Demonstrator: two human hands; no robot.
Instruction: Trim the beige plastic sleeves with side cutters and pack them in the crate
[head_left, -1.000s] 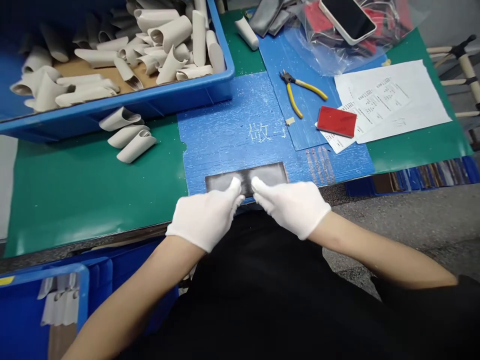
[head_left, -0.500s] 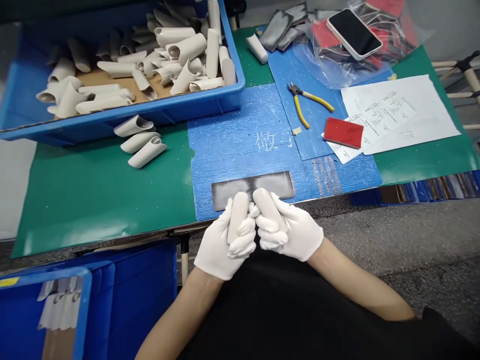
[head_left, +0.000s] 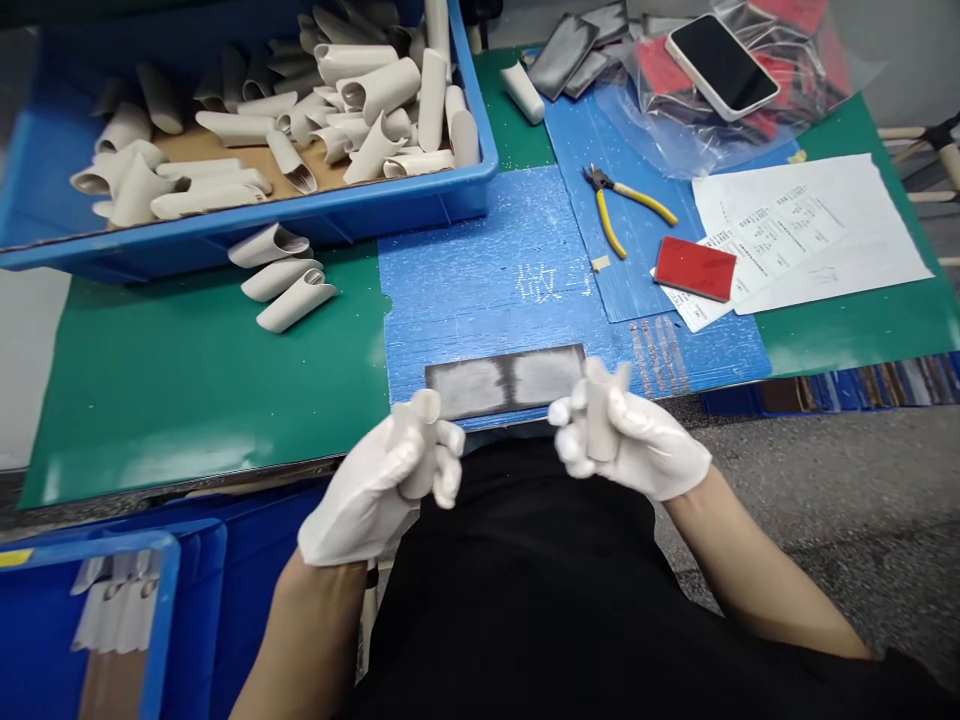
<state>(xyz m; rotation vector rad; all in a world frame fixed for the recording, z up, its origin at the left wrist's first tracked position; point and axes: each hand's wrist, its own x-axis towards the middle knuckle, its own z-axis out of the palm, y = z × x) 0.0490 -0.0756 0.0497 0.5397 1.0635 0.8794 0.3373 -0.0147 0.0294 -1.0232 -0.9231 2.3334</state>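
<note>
White gloves cover both of my hands. My left hand (head_left: pixel 382 480) is closed around a pale grey slant-cut plastic tube (head_left: pixel 427 408), its end showing above the fingers. A similar pale tube piece (head_left: pixel 600 425) stands upright in my right hand (head_left: pixel 637 440), held between thumb and fingers. Both hands are apart, just in front of the table's near edge. Between and beyond them lies a dark sanding strip (head_left: pixel 506 382) with two whitened patches, flat on a blue board (head_left: pixel 465 290). Three more slant-cut tubes (head_left: pixel 296 300) lie on the green mat to the left.
A blue crate (head_left: pixel 472 190) of many such tubes stands at the back left. Right of the board's middle are yellow-handled cutters (head_left: pixel 637 205), a red pad (head_left: pixel 696 268), papers (head_left: pixel 847 230) and a phone (head_left: pixel 722 65) on a plastic bag. More blue bins (head_left: pixel 285 580) sit below left.
My hands have moved apart, left hand to the left and right hand to the right. The tubes have been turned in the hands, and more of the dark strip shows.
</note>
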